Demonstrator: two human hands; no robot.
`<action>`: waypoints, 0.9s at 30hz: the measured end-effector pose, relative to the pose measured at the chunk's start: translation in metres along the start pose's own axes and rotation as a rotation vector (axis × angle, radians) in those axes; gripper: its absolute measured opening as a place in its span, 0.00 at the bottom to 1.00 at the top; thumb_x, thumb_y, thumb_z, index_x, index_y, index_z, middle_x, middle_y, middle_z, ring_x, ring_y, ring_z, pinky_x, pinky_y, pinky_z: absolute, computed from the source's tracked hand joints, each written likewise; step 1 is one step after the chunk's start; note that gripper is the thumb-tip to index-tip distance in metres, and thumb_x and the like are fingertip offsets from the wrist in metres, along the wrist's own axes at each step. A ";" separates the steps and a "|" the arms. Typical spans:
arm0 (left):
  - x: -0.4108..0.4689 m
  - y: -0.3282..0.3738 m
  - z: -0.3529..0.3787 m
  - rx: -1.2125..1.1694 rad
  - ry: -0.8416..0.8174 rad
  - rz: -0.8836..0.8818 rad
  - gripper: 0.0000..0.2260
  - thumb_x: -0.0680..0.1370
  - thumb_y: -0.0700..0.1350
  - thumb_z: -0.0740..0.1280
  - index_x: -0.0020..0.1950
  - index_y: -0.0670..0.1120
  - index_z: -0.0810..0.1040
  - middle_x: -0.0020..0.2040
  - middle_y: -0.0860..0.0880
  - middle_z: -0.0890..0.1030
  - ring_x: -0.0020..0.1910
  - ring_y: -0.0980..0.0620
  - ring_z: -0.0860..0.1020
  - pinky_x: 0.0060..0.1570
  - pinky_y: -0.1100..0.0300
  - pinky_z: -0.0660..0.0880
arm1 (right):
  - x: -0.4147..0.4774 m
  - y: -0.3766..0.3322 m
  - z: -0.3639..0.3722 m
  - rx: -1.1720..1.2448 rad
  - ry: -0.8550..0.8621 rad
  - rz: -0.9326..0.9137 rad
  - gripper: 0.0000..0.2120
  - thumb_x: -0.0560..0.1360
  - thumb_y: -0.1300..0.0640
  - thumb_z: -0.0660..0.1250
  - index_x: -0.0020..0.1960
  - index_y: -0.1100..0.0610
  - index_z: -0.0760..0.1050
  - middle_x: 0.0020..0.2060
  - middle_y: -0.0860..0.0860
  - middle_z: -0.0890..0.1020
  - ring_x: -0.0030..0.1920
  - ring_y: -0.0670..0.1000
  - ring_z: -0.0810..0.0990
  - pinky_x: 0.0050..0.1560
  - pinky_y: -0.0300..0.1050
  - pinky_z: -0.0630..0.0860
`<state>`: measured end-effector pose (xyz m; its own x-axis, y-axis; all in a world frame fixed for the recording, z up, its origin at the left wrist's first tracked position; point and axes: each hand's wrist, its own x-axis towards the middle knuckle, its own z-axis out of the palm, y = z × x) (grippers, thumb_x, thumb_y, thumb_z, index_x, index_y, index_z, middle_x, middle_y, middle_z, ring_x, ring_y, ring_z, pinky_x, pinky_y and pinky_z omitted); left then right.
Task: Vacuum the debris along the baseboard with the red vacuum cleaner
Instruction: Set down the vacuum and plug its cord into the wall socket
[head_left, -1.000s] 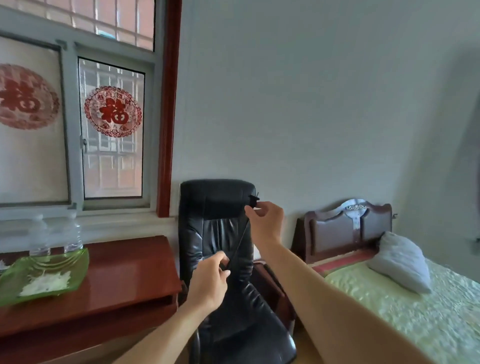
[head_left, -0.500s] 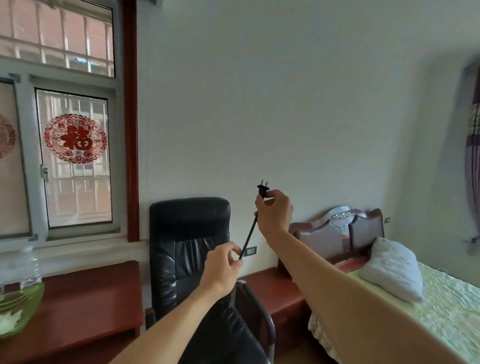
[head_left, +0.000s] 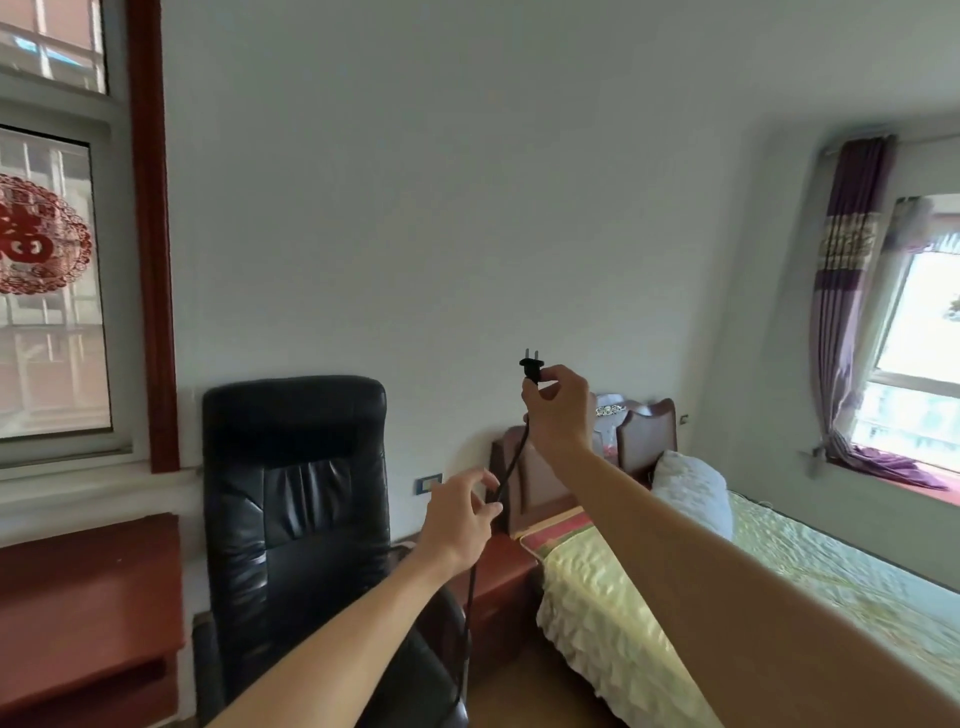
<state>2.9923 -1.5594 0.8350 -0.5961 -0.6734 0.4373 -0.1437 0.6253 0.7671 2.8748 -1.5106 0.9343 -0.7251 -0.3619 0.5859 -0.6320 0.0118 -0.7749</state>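
My right hand (head_left: 558, 410) pinches a black two-pin plug (head_left: 532, 367), prongs pointing up, in front of the white wall. Its black cord (head_left: 511, 462) runs down and left to my left hand (head_left: 460, 519), whose fingers hold it loosely, then drops past the chair. A small wall socket (head_left: 428, 484) sits on the wall just left of my left hand, between the chair and the headboard. The red vacuum cleaner, the baseboard and the debris are out of view.
A black leather office chair (head_left: 296, 499) stands against the wall. A red-brown desk (head_left: 88, 587) is at the left under the window. A low nightstand (head_left: 501, 587), a wooden headboard (head_left: 644, 436) and a bed (head_left: 675, 597) with a pillow fill the right.
The view has swung right and the chair and desk have shifted left. My right hand has carried the plug rightward, clear of the chair back; my left hand has followed along the cord.
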 end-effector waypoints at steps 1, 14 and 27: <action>0.000 0.000 0.004 -0.015 -0.008 0.003 0.05 0.78 0.40 0.70 0.53 0.48 0.78 0.33 0.48 0.80 0.29 0.57 0.80 0.31 0.73 0.73 | 0.002 0.003 -0.001 -0.013 0.003 0.005 0.03 0.77 0.57 0.67 0.49 0.54 0.79 0.31 0.52 0.82 0.35 0.57 0.84 0.38 0.52 0.80; 0.060 -0.027 0.057 -0.045 -0.053 0.000 0.06 0.79 0.41 0.69 0.54 0.50 0.76 0.38 0.48 0.80 0.32 0.53 0.82 0.36 0.66 0.78 | 0.071 0.066 0.028 -0.074 0.005 0.051 0.04 0.76 0.54 0.68 0.49 0.53 0.79 0.36 0.51 0.84 0.37 0.56 0.85 0.43 0.55 0.82; 0.219 -0.099 0.121 -0.012 -0.083 -0.068 0.06 0.80 0.39 0.67 0.56 0.45 0.75 0.38 0.50 0.78 0.29 0.54 0.81 0.30 0.68 0.75 | 0.205 0.169 0.126 -0.034 -0.073 0.074 0.04 0.77 0.56 0.67 0.50 0.56 0.79 0.35 0.52 0.83 0.37 0.55 0.85 0.41 0.47 0.79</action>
<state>2.7802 -1.7210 0.7982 -0.6491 -0.6786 0.3437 -0.1770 0.5742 0.7994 2.6532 -1.7005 0.8935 -0.7489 -0.4256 0.5080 -0.5876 0.0721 -0.8059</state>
